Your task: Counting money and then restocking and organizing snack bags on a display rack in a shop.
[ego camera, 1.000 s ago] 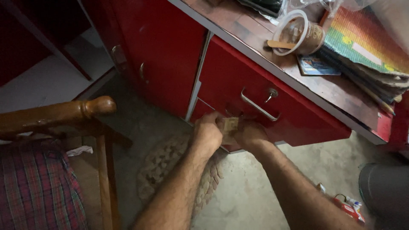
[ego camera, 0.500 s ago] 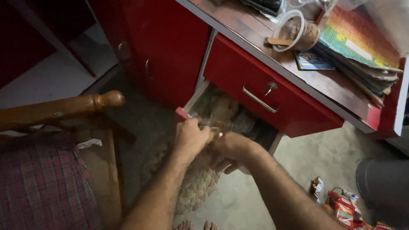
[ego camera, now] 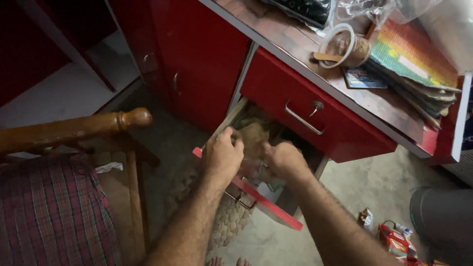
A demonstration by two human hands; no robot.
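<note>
Item: crumpled brownish paper bundle, lying in the pulled-out lower red drawer. We judge it light, soft and easily torn; best pinched at its loose upper edge. Our left hand, at 9 o'clock of it, has its fingers curled onto the contents; our right hand, at 4 o'clock, is sunk in, grip unclear. At 1 o'clock, the upper drawer; beyond, the surface with a cup and books.

A dim home room, red cabinet desk at twelve o'clock, wooden chair with plaid cushion at nine, books at two
</note>
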